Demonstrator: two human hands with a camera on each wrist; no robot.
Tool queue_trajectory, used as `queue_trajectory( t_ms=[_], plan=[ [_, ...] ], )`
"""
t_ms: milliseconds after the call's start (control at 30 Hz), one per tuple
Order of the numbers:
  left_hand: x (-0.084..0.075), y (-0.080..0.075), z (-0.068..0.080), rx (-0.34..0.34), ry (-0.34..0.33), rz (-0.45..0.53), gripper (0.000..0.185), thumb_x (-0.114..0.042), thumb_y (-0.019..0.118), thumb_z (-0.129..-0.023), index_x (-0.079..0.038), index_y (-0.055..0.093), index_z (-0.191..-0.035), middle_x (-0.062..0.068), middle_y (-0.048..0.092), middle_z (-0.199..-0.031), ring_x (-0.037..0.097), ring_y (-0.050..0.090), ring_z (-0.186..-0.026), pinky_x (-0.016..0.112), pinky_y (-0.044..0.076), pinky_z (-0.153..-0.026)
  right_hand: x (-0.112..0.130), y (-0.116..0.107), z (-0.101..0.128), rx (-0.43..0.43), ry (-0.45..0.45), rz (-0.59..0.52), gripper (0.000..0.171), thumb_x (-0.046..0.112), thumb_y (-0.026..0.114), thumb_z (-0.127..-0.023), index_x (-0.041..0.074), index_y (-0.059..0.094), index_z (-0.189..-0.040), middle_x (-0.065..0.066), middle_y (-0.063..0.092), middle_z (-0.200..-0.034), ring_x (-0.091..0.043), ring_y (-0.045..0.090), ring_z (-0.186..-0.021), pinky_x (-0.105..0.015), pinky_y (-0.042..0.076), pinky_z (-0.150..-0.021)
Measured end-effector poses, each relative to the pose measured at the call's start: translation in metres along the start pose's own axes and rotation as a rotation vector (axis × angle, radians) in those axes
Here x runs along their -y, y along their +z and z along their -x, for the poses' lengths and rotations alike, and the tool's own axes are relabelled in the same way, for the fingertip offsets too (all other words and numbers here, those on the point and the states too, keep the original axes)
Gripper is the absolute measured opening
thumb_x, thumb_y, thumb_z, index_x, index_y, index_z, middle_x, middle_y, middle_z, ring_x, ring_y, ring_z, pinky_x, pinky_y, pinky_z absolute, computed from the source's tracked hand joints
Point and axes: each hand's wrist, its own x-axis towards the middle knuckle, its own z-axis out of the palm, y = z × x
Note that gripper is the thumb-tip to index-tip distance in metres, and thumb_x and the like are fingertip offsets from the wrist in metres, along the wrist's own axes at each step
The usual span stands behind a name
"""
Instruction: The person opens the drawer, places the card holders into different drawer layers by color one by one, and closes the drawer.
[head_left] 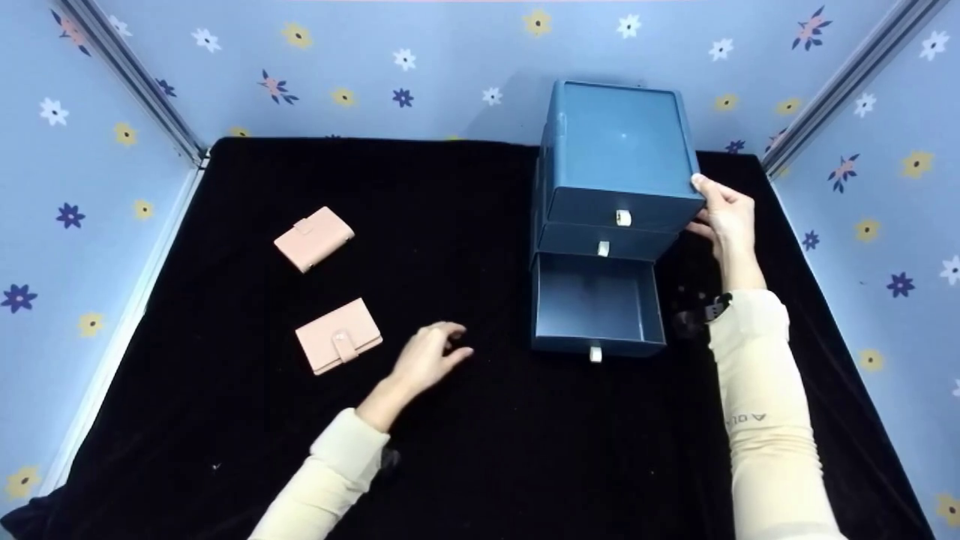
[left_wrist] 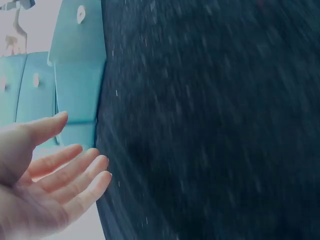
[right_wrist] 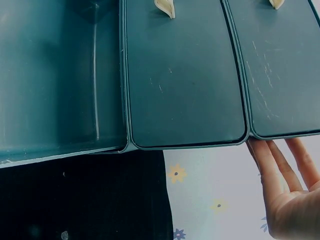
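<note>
A blue three-drawer box (head_left: 615,150) stands on the black cloth at the back right. Its bottom drawer (head_left: 596,304) is pulled out and looks empty. My right hand (head_left: 724,221) rests with straight fingers against the box's right side; its fingers (right_wrist: 280,172) touch the box edge in the right wrist view. My left hand (head_left: 431,360) hovers over the cloth left of the drawer, fingers relaxed, holding nothing; the left wrist view shows its empty palm (left_wrist: 45,185). Two pink wallets lie at the left: one nearer (head_left: 339,335), one farther back (head_left: 313,238).
The black cloth (head_left: 480,450) covers the whole table. Blue flowered walls (head_left: 90,225) close in the left, back and right sides. The two upper drawers (head_left: 607,241) of the box are closed, each with a small white pull tab.
</note>
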Motion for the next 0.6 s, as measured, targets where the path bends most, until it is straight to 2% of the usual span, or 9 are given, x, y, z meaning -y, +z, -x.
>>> queue_trajectory(
  t_ms=[167,433,600],
  plan=[
    [0.016,-0.018,0.005,-0.030,-0.047,-0.025,0.034,-0.018,0.068,-0.078,0.001,0.061,-0.105,0.012,0.062,-0.097,0.024,0.061,-0.080,0.035,0.048,-0.071,-0.001,0.000,0.000,0.003,-0.008,-0.005,0.041,0.028,0.077,-0.067,0.007,0.067,-0.101,-0.003,0.064,-0.078,-0.015,0.064,-0.065,-0.027,0.052,-0.054],
    [0.045,-0.044,0.013,-0.070,-0.118,-0.028,0.039,-0.017,0.067,-0.078,0.005,0.058,-0.108,0.017,0.059,-0.103,0.028,0.059,-0.084,0.038,0.046,-0.076,-0.001,-0.001,0.001,0.017,-0.017,-0.006,0.044,0.028,0.077,-0.068,0.006,0.065,-0.104,-0.003,0.062,-0.083,-0.015,0.064,-0.067,-0.027,0.052,-0.055],
    [0.063,-0.058,0.019,-0.120,-0.139,-0.041,0.043,-0.020,0.069,-0.077,0.007,0.057,-0.108,0.018,0.060,-0.092,0.028,0.058,-0.079,0.040,0.045,-0.073,-0.001,0.000,0.001,0.008,-0.009,0.002,0.050,0.028,0.076,-0.068,0.004,0.062,-0.109,-0.003,0.063,-0.082,-0.014,0.064,-0.066,-0.027,0.052,-0.055]
  ],
)
